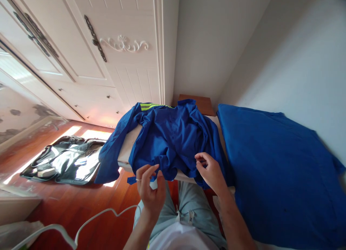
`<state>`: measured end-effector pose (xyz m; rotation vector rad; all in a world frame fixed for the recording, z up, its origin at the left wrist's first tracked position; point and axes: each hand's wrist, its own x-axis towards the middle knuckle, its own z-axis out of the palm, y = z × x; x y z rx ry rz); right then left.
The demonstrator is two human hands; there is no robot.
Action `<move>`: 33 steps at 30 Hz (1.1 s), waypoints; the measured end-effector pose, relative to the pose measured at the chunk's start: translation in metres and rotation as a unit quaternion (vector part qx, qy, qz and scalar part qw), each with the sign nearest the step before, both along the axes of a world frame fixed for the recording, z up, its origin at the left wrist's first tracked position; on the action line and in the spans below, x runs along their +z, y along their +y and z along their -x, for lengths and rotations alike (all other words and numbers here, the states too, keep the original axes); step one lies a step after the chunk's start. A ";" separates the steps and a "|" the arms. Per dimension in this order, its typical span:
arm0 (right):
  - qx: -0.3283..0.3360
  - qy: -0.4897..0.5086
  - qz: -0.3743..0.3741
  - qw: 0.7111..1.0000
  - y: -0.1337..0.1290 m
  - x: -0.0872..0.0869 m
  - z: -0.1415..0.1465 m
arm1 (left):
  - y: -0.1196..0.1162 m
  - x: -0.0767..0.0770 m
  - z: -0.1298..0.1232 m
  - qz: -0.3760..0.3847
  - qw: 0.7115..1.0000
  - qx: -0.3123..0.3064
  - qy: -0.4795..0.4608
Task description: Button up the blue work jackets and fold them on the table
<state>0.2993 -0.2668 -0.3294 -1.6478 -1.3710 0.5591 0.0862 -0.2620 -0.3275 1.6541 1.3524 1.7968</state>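
Observation:
A blue work jacket (173, 131) with yellow-green stripes on one shoulder lies spread over a narrow pale-topped stand. One sleeve (112, 149) hangs off the left side. My left hand (151, 185) is above the jacket's near edge, fingers bent and apart from the thumb, a ring on one finger. Nothing shows between its fingers. Over the right part of the jacket is my right hand (211, 170), with fingers curled and a small gap between forefinger and thumb. I see no cloth gripped in it. Whether either hand touches the fabric is unclear.
Blue cloth covers a wide surface (281, 170) to the right, along the wall. An open suitcase (72, 159) lies on the wooden floor at left. A white cable (94, 217) crosses the floor. The white wardrobe (129, 73) stands beyond, near a brown wooden piece (204, 105).

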 end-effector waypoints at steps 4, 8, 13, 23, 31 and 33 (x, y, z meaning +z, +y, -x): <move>0.014 -0.101 -0.081 0.992 0.011 0.023 0.014 | 0.040 0.024 -0.013 0.011 0.974 -0.106 0.202; 0.101 -0.160 -0.052 0.981 0.032 0.039 0.031 | 0.074 0.017 -0.029 0.123 0.921 -0.161 0.332; 0.152 -0.221 0.072 0.961 0.065 0.021 0.033 | 0.079 -0.006 -0.030 0.172 0.872 -0.122 0.441; 0.157 -0.145 0.092 0.973 0.063 0.006 0.020 | 0.085 -0.010 -0.024 0.152 0.869 -0.184 0.433; 0.187 -0.019 0.024 0.982 0.054 -0.008 0.014 | 0.092 -0.020 -0.027 0.122 0.927 -0.204 0.289; 0.156 -0.025 -0.003 0.987 0.055 -0.013 0.015 | 0.092 -0.020 -0.028 0.101 0.926 -0.223 0.288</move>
